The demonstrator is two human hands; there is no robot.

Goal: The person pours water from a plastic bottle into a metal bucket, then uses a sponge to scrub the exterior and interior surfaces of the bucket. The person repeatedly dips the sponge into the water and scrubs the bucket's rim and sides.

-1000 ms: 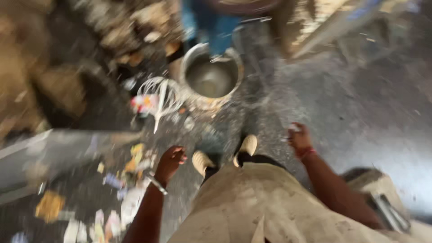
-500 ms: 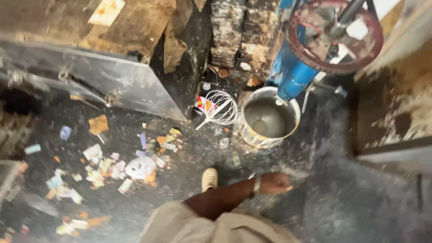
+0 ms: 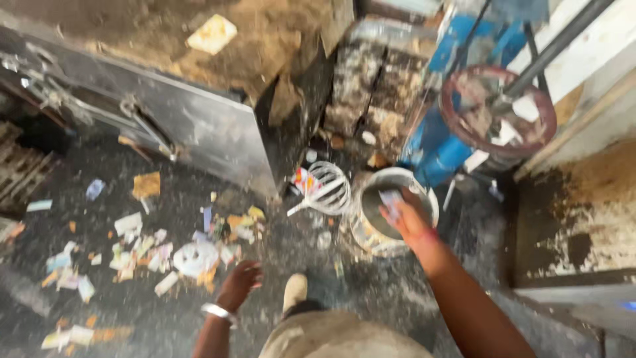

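Note:
My right hand [image 3: 405, 217] reaches out over a round metal bucket [image 3: 366, 235] on the dark floor and grips a small pale scrap of paper [image 3: 389, 200] above the bucket's mouth. My left hand [image 3: 238, 282], with a metal bangle on the wrist, hangs low with fingers apart and holds nothing. It hovers just right of a patch of paper litter [image 3: 196, 256]. My light shoe [image 3: 295, 292] stands between the two hands.
A white wire whisk-like thing [image 3: 326, 189] lies left of the bucket. A blue machine with a red handwheel [image 3: 497, 109] stands behind it. A steel panel [image 3: 165, 126] leans at the upper left. Torn paper scraps [image 3: 126, 248] cover the left floor.
The view has swung and closed in on the bucket. My right hand has come forward from my side to over the bucket, holding a scrap. My left hand has dropped near the litter.

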